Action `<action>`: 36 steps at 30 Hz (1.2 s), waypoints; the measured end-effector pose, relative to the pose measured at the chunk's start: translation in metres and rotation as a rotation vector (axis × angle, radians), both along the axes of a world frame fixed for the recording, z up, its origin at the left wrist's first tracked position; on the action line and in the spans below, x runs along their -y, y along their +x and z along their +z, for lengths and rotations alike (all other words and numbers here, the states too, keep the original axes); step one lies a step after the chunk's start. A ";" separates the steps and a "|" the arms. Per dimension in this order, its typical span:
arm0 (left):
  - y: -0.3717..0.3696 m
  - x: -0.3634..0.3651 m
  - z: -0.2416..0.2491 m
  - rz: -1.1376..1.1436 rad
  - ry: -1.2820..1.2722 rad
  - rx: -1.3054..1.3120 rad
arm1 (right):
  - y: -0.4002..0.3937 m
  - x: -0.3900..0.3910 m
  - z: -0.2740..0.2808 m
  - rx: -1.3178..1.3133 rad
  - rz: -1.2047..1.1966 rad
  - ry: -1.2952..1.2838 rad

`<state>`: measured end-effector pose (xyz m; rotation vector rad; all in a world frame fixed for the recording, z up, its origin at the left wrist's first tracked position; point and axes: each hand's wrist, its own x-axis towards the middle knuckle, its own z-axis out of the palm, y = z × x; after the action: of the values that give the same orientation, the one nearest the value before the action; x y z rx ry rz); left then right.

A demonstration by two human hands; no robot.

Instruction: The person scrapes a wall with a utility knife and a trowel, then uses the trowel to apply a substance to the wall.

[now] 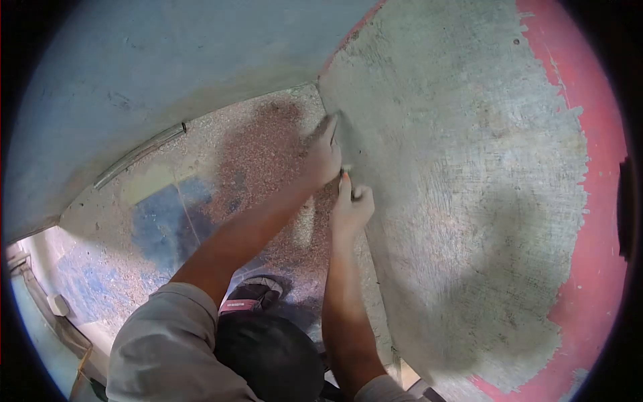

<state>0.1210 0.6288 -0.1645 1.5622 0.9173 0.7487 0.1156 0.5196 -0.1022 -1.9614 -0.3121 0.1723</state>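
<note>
My left hand [325,155] is at the foot of the grey-green scraped wall [442,167], near the corner, with its fingers pointing toward the corner; whether it holds anything is hidden. Just below it, my right hand [352,209] is closed on a small tool [345,177] with an orange part, its pale tip close to the base of the wall. Only a little of this tool shows. Under both hands lies the speckled floor [268,154], covered with reddish debris.
A blue-grey wall [201,47] rises on the left, with a pipe [139,155] along its base. Pink paint [569,47] edges the scraped wall. Blue patches [167,218] mark the floor. A dark shoe [253,293] and a knee [268,355] are below my arms.
</note>
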 end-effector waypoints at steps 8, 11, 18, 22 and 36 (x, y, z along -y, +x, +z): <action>0.012 -0.050 -0.010 0.057 0.043 0.027 | 0.010 -0.039 -0.006 0.021 0.060 0.022; -0.001 0.005 -0.010 0.017 0.150 -0.031 | -0.005 -0.006 -0.007 -0.031 0.024 0.221; 0.018 -0.066 -0.036 0.060 -0.008 -0.007 | 0.027 -0.056 -0.026 0.112 0.104 -0.051; -0.003 -0.020 0.006 -0.057 -0.010 -0.087 | -0.010 -0.005 -0.014 -0.097 0.002 0.394; 0.021 -0.025 -0.026 0.057 0.011 0.070 | 0.020 -0.021 -0.003 0.090 0.055 -0.077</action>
<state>0.1424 0.6543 -0.1905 1.5148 0.9109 0.8450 0.1354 0.5406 -0.1049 -2.0412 -0.4248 0.1334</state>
